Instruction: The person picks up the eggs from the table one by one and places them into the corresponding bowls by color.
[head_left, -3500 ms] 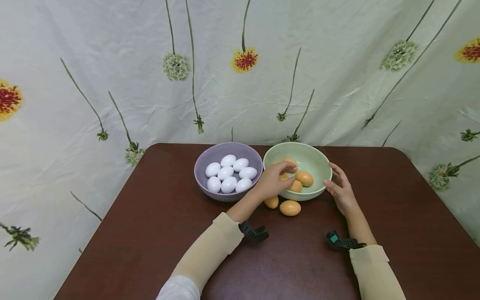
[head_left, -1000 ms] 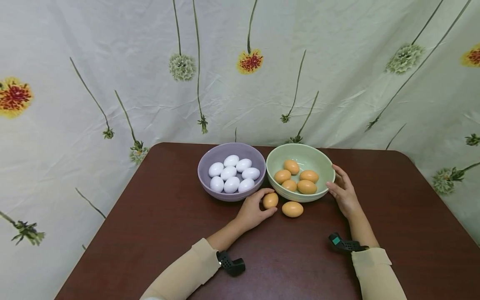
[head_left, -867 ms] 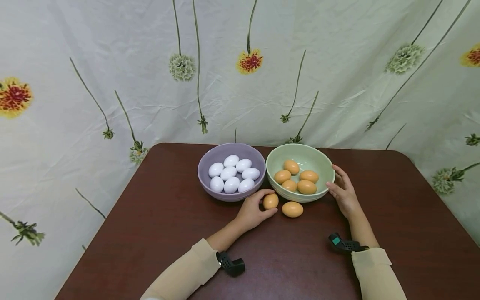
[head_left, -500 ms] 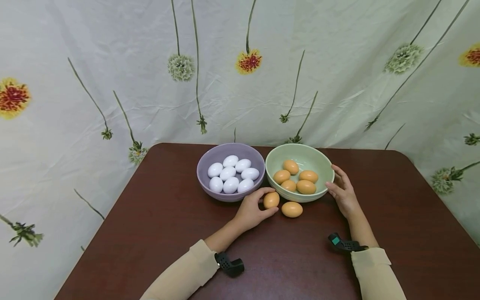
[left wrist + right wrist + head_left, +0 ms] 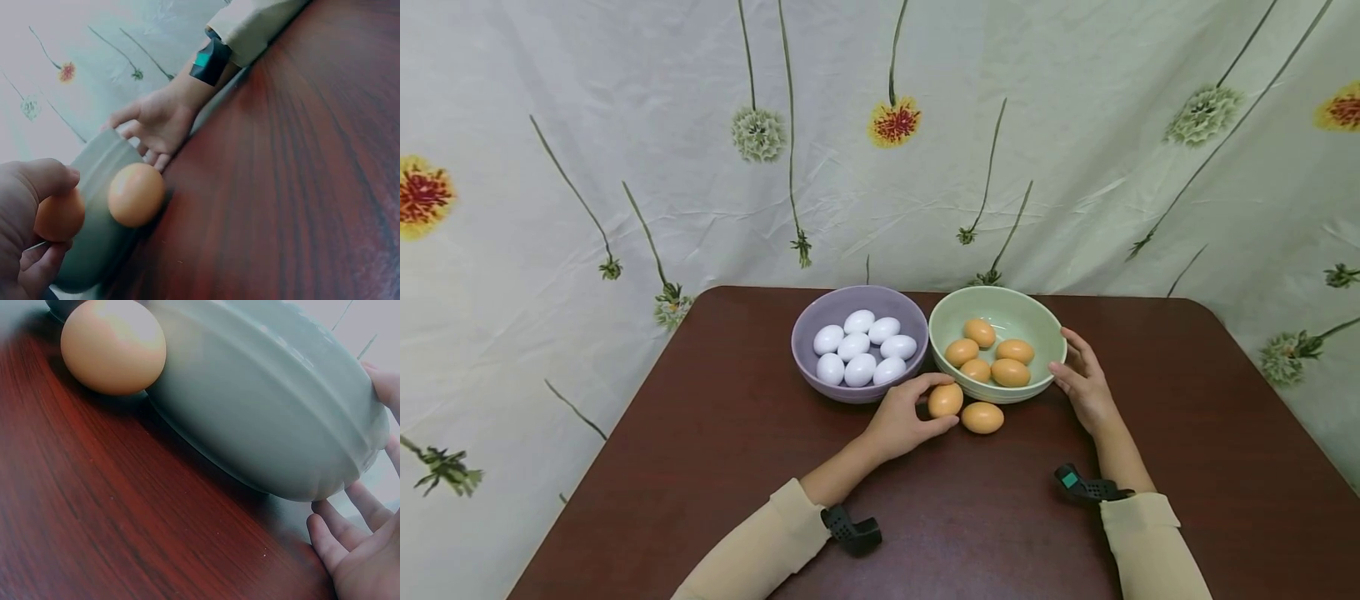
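Note:
In the head view my left hand (image 5: 904,421) pinches a brown egg (image 5: 945,400) between thumb and fingers, in front of the bowls. The left wrist view shows this egg (image 5: 60,215) between the fingertips. A second brown egg (image 5: 982,417) lies on the table just right of it. Behind stands a pale green bowl (image 5: 1037,321) with several brown eggs (image 5: 1011,372) in it. My right hand (image 5: 1086,387) touches that bowl's right side, thumb at the rim; its fingers are spread against the bowl wall (image 5: 262,406) in the right wrist view.
A purple bowl (image 5: 805,367) holding several white eggs (image 5: 853,346) stands left of the green one, the two rims close together. Both are near the far edge of the dark red-brown table (image 5: 737,400). A flower-printed cloth (image 5: 685,150) hangs behind.
My left hand has come down from over the green bowl to the left brown egg on the table and now pinches it. That egg has shifted slightly right. My right hand stays put.

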A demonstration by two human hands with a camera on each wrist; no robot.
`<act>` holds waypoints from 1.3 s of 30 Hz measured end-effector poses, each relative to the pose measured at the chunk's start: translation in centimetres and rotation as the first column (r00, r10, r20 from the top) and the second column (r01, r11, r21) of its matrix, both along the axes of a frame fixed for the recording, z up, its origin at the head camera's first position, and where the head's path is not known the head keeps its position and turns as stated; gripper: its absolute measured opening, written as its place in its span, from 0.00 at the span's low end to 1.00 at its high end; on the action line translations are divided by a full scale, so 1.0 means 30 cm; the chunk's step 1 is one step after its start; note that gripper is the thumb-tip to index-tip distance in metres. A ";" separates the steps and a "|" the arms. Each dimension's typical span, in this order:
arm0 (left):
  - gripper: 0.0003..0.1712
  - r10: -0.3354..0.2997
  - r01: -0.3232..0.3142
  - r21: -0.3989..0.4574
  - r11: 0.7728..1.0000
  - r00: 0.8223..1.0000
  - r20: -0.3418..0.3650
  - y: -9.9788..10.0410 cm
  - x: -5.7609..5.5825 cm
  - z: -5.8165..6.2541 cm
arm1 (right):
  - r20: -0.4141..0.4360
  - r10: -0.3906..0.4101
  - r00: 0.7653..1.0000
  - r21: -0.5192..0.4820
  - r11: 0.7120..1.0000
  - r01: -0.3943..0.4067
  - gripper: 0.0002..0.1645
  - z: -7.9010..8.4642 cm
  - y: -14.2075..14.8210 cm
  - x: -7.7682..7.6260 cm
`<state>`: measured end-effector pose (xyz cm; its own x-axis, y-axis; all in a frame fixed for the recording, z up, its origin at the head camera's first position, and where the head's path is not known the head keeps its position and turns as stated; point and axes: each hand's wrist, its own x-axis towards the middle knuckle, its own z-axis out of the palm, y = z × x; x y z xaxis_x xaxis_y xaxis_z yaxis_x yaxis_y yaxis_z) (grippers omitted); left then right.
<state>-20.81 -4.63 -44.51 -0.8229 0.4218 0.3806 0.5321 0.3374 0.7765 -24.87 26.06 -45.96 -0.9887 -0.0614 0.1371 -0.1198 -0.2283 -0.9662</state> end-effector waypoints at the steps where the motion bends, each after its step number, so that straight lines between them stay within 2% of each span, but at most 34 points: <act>1: 0.27 -0.003 0.003 -0.001 1.000 1.000 -0.007 -0.001 0.001 0.007 | 0.000 -0.001 1.000 -0.001 1.000 0.001 0.34 0.000 0.000 0.000; 10: 0.27 -0.033 0.032 -0.014 0.999 0.997 -0.069 -0.006 -0.003 0.085 | 0.010 -0.005 1.000 0.012 1.000 0.005 0.34 0.003 -0.002 0.001; 17: 0.28 -0.086 0.087 0.007 0.996 0.994 -0.070 0.007 -0.017 0.149 | 0.010 -0.006 1.000 0.007 1.000 0.006 0.34 0.003 0.000 0.000; 22: 0.28 -0.100 0.099 -0.009 0.995 0.992 -0.080 0.021 -0.034 0.177 | 0.004 -0.003 1.000 -0.003 1.000 0.003 0.33 0.002 0.000 0.001; 30: 0.28 -0.098 0.093 -0.067 0.993 0.992 -0.080 0.050 -0.062 0.206 | 0.002 -0.002 1.000 0.009 1.000 0.002 0.34 0.003 0.003 0.001; 39: 0.28 -0.084 0.080 -0.085 0.993 0.995 -0.045 0.073 -0.111 0.192 | -0.004 -0.003 1.000 0.009 1.000 0.003 0.34 0.005 -0.001 0.001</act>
